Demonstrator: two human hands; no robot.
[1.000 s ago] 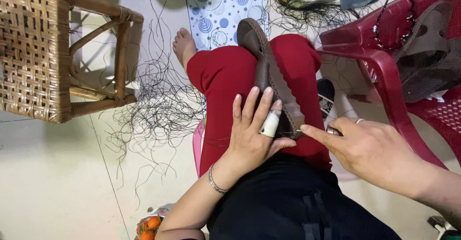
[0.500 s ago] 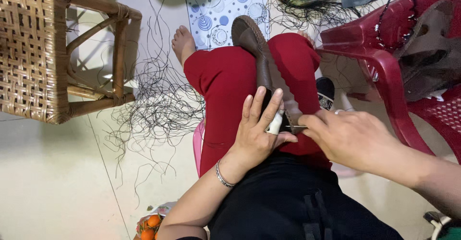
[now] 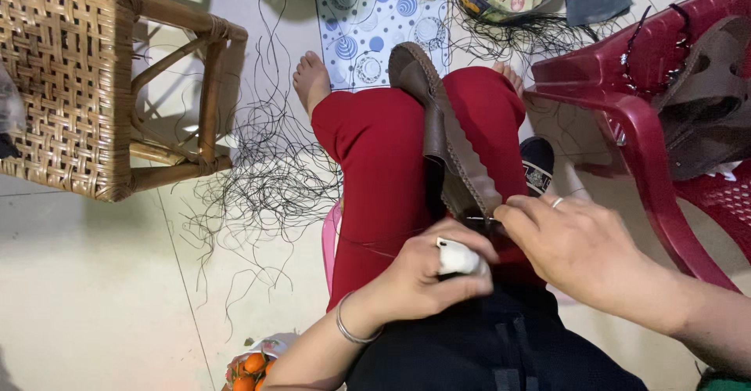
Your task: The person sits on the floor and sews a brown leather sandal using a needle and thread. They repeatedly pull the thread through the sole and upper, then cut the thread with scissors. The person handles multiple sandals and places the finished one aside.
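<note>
Your left hand (image 3: 426,273), curled, and right hand (image 3: 579,242), apparently pinching a needle, meet at the brown shoe's (image 3: 446,136) near end.

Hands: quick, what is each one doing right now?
Left hand: fingers curled shut, one wrapped in white, at the brown shoe; what it grips cannot be told.
Right hand: fingers pinched at the shoe's edge, maybe on a needle.

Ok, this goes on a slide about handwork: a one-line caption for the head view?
Both hands, left and right, work at a brown shoe on the lap, loose black threads littering the floor.
</note>
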